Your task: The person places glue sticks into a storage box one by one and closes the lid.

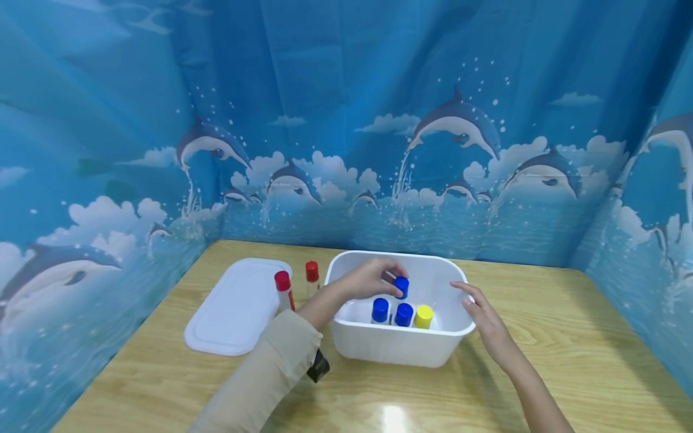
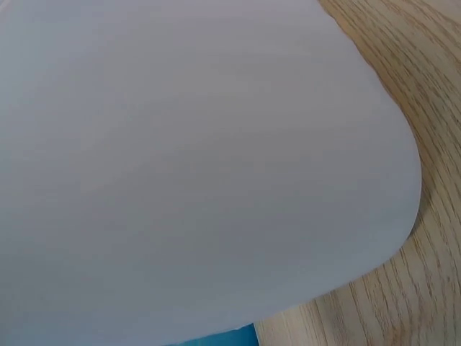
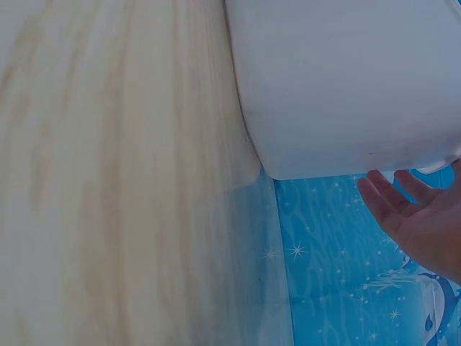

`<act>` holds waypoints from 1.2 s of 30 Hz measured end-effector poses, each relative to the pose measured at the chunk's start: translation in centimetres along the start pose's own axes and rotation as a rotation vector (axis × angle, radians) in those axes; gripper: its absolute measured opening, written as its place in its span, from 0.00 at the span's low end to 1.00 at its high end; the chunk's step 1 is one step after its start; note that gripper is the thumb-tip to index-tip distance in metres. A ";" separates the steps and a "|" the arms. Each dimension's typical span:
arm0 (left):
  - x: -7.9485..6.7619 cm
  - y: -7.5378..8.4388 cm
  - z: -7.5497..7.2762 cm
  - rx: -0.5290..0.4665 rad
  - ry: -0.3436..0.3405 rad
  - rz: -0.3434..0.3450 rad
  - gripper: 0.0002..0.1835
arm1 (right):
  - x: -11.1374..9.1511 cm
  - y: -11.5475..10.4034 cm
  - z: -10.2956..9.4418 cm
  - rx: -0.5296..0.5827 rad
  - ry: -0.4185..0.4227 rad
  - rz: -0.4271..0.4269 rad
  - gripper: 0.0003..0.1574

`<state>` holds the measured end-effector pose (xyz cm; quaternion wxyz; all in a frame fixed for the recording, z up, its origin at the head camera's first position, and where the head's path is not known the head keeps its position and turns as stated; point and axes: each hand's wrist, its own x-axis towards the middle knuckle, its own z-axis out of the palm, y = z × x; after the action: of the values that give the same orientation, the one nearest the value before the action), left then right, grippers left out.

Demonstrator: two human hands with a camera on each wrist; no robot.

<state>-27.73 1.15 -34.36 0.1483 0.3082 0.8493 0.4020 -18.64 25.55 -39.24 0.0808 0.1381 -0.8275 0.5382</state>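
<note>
In the head view my left hand (image 1: 373,279) reaches over the left side of a white plastic bin (image 1: 387,350) and pinches a blue cap (image 1: 401,287) by its side; whatever lies below that cap is hidden. Along the bin's near wall stand two blue-capped tubes (image 1: 381,310) and a yellow-capped tube (image 1: 423,316). My right hand (image 1: 489,322) is at the bin's right rim, its fingers extended and holding nothing. The right wrist view shows the same hand (image 3: 425,216) beside the bin's outer wall (image 3: 346,86). In the left wrist view the bin wall (image 2: 209,166) hides the left hand.
Left of the bin, two red-capped tubes (image 1: 283,288) stand on the wooden table (image 1: 541,349). A white lid (image 1: 238,307) lies flat behind them to the left. A dark strap-like device (image 1: 318,367) shows under the left sleeve. Dolphin-print curtains (image 1: 346,150) enclose the back and sides.
</note>
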 end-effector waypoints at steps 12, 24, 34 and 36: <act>-0.3 0.2 -0.1 -0.003 -0.014 -0.025 0.17 | -0.1 0.0 0.0 0.000 0.003 -0.010 0.24; -0.4 0.2 -0.2 -0.016 -0.020 -0.035 0.16 | 0.0 0.0 0.0 0.012 -0.007 -0.008 0.24; -0.4 0.1 -0.1 0.001 -0.024 -0.035 0.16 | 0.0 0.0 0.0 0.022 -0.009 -0.010 0.24; -0.4 0.1 -0.1 0.004 -0.025 -0.038 0.16 | 0.0 0.0 0.0 0.019 -0.005 -0.012 0.24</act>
<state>-27.38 0.87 -34.21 0.1659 0.2971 0.8539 0.3937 -18.61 25.54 -39.25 0.0806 0.1450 -0.8219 0.5450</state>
